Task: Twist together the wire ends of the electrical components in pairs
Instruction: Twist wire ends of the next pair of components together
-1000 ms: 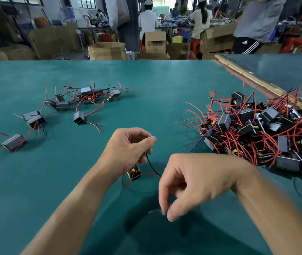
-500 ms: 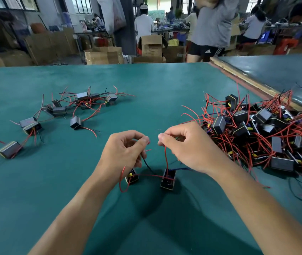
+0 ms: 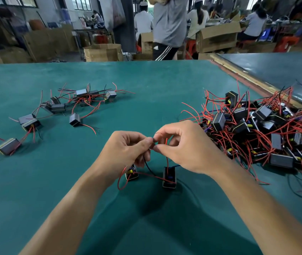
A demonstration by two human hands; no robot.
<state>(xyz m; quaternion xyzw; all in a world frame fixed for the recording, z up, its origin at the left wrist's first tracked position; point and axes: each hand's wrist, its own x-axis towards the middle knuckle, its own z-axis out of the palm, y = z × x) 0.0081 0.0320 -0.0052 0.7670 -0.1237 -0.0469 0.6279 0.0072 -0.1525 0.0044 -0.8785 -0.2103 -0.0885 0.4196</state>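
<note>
2 bare forearms reach in from the near edge of the green table toward an upright component, a small dark block with pale edging that stands on the cloth. Just left of the upright component sits a smaller component, partly hidden under the left hand, with a red loop curling out on its near side and a red lead running across to the upright component. Just above the upright component the 2 hands meet. The left hand presses thumb and forefinger together on the end of a black wire that rises from between the 2 blocks, and its other fingers curl underneath. The right hand pinches the top of a red wire that climbs straight up from the upright component, with its remaining fingers bent. The 2 pinches touch tip to tip, and whether the bare ends are wound together is too small to tell. Right of the upright component and farther back lies a pile of loose components tangled in red wires. Left of it and farther back, a chain of components trails across the cloth with wires running between them. Beyond the table's far edge stand cardboard boxes and a person in a grey shirt.
</note>
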